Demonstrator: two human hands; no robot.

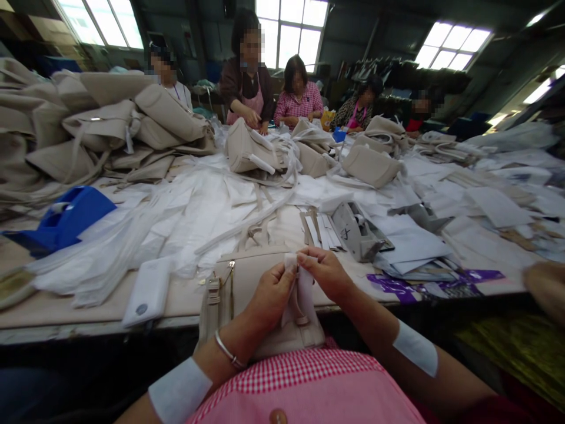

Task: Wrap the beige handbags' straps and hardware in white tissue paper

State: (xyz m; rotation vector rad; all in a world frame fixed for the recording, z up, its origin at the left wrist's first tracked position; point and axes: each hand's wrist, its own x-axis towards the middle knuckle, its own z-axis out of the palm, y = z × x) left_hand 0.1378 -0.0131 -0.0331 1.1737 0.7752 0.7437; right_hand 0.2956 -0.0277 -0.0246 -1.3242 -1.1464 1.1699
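A beige handbag [253,271] lies at the table's front edge, against my pink checked apron [300,383]. A gold zip pull and a buckled strap show on its left side. Over the bag's right part my left hand [271,291] pinches a piece of thin white wrapping paper [304,291]. Close beside it, my right hand [326,271] has thumb and fingers closed on the same paper near its top. The paper hangs down around a beige strap of the bag. The fingertips of both hands nearly meet.
A blue tape dispenser [73,218] and a white power bank [148,291] lie to the left. A grey tape dispenser [357,229] stands right of centre, beside white paper sheets [410,244]. Beige bags [101,112] are heaped behind. Several people work across the table; a blurred hand [547,288] shows at right.
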